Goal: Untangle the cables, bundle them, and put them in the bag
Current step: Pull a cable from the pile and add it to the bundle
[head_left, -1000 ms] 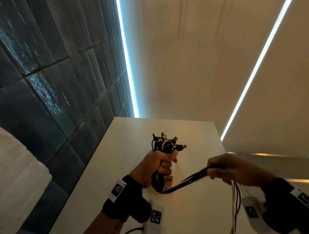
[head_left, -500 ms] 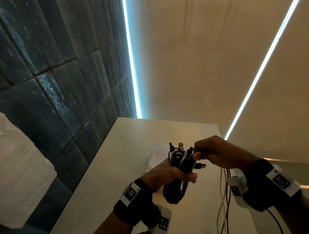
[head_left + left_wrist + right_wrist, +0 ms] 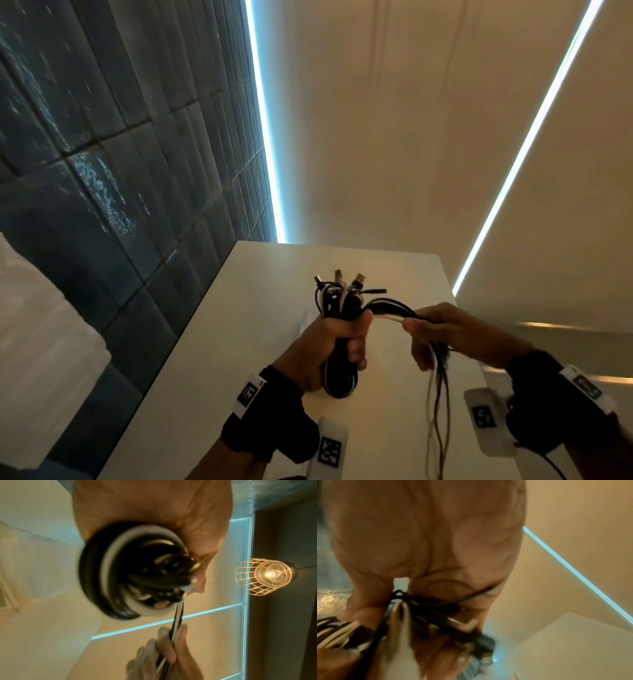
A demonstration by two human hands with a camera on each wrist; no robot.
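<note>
My left hand (image 3: 337, 337) grips a folded bundle of black and white cables (image 3: 339, 378) above the white table (image 3: 212, 342). Several plug ends (image 3: 339, 275) stick up from the top of the fist. From the bundle a strand of cables (image 3: 390, 308) runs right to my right hand (image 3: 435, 329), which pinches it. The loose cable tails (image 3: 436, 411) hang down below that hand. In the left wrist view the coiled loops (image 3: 109, 574) fill the palm and the right hand's fingers (image 3: 171, 651) hold the strand. The right wrist view is blurred, with cables (image 3: 399, 615) under the fingers. No bag is visible.
A dark tiled wall (image 3: 102, 154) runs along the table's left side. A white cloth-like mass (image 3: 34, 342) sits at the far left. A caged lamp (image 3: 264, 576) hangs nearby. Light strips (image 3: 263, 120) cross the ceiling.
My right hand has swung away from the bundle's top to the right, drawing the strand out sideways. The left hand keeps its grip on the bundle and has shifted slightly.
</note>
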